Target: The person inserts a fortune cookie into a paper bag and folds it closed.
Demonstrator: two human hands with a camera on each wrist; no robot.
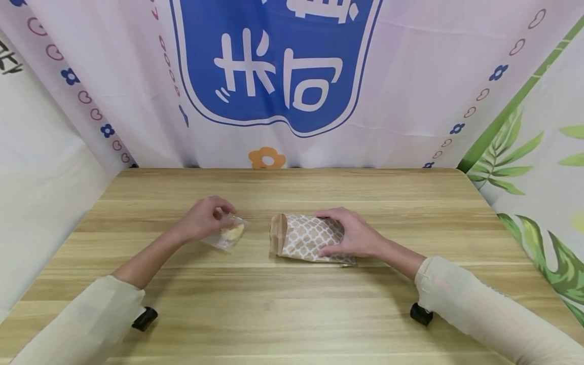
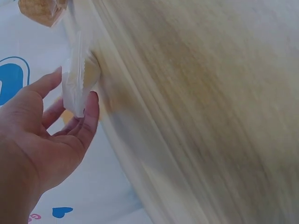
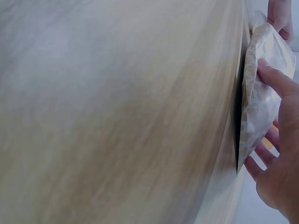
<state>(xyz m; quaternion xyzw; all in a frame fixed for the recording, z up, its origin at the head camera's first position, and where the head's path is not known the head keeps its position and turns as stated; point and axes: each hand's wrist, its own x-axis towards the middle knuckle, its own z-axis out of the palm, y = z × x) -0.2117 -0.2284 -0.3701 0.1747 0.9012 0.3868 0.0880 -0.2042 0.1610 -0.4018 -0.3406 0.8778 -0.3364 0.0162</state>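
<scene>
My left hand is curved around a small clear packet with a pale yellow piece inside, perhaps a biscuit. Its thumb and fingers are bent about the wrapper; where exactly they touch it is partly hidden. In the left wrist view the packet shows a ridged seam between the fingers and thumb. My right hand grips a brown paper bag with a white lattice print, fingers on the far side and thumb on the near side. The bag lies on its side, its folded brown end towards the packet.
A wood-grain table lies under both hands. Behind it hangs a printed curtain with a blue badge, and on the right a leaf-patterned cloth. A black strap piece shows beside the left sleeve, another black piece beside the right.
</scene>
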